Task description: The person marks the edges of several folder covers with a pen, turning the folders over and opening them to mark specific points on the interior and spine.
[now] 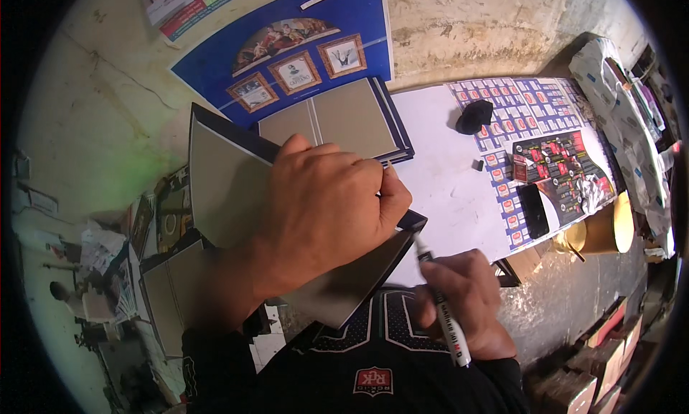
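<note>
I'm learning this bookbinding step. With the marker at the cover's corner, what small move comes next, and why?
Probably draw the marker tip along the dark edge of the grey board cover. The right hand has the tip at the corner, and the left hand holds the cover steady.

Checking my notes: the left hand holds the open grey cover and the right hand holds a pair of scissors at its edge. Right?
Not quite. The head view shows the right hand holding a marker pen, not scissors. The left hand does hold the open grey cover.
</note>
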Action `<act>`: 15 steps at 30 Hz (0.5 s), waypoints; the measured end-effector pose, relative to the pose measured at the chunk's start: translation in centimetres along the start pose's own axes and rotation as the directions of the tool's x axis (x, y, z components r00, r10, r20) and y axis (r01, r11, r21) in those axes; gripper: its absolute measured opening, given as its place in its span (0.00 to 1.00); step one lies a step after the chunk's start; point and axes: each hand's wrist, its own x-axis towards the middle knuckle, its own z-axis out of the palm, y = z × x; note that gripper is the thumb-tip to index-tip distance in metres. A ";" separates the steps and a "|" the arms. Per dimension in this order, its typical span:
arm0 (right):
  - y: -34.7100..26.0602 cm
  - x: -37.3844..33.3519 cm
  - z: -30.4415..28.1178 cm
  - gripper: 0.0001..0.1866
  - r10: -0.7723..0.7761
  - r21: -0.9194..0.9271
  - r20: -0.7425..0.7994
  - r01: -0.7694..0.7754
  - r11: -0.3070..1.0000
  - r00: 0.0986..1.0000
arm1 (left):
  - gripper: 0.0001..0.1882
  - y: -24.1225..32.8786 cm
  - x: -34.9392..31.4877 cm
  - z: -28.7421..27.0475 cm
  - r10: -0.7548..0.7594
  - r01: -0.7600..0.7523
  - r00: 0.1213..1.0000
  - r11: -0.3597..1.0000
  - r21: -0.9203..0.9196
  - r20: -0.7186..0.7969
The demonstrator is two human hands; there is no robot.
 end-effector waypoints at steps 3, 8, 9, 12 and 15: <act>0.2 -0.2 -0.1 0.15 -0.032 0.026 0.046 0.031 0.999 0.998 | 0.13 -0.1 -0.2 0.2 -0.004 0.004 1.000 1.000 0.006 -0.001; 0.5 -0.4 -0.2 0.18 0.023 -0.015 0.037 -0.022 1.000 0.999 | 0.13 0.0 0.0 0.4 -0.009 0.009 1.000 1.000 0.009 -0.005; 0.8 -0.5 -0.2 0.18 0.050 -0.024 0.019 -0.050 0.998 0.999 | 0.13 -0.2 0.0 0.4 -0.015 0.015 1.000 1.000 0.025 -0.019; 2.1 -1.6 -0.1 0.17 0.271 0.068 -0.218 -0.262 0.963 0.938 | 0.14 -0.6 -0.1 0.1 -0.050 0.051 0.998 0.998 0.041 -0.029; 3.2 -2.2 0.1 0.16 0.387 0.376 -0.206 -0.292 0.879 0.899 | 0.15 -0.9 0.2 -0.5 -0.087 0.089 0.994 0.996 0.022 -0.067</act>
